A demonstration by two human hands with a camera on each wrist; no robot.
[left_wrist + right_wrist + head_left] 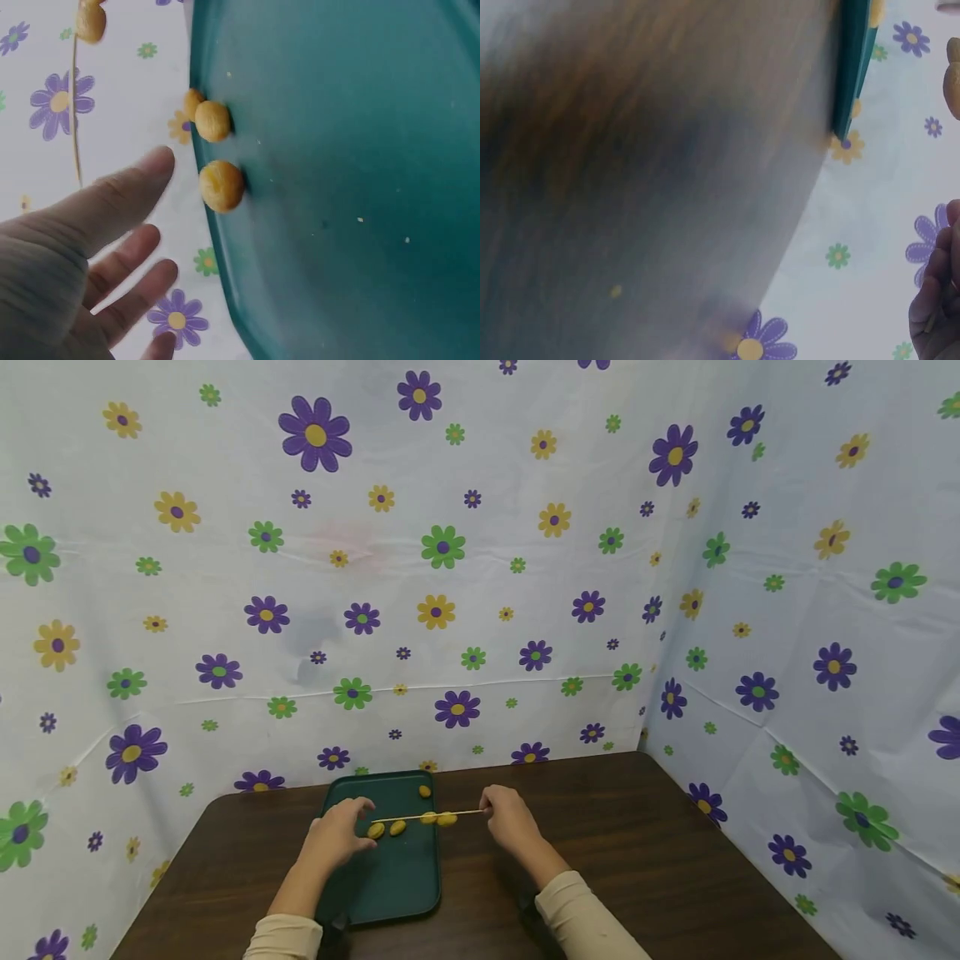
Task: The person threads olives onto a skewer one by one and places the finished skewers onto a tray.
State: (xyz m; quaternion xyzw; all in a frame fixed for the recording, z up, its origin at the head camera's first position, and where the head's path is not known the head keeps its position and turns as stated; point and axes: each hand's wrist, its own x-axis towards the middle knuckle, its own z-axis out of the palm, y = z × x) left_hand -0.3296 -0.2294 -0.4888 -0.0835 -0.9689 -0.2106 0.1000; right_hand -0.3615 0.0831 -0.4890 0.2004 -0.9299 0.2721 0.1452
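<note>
My right hand (513,822) pinches one end of a thin wooden skewer (392,819), which lies nearly level over the tray. Two small yellow oval pieces (447,819) are threaded on it, side by side, closer to the right hand. One threaded piece (91,22) also shows in the left wrist view. My left hand (336,835) is by the skewer's bare tip, thumb and fingers apart, holding nothing. Below lies a dark green tray (390,885) with three loose yellow pieces (222,185). Only part of the right hand (937,289) appears in the right wrist view.
The tray sits on a dark brown wooden table (600,835). Small pale crumbs (360,220) dot its surface. Behind the table and along its right side hang white cloths (495,568) printed with flowers.
</note>
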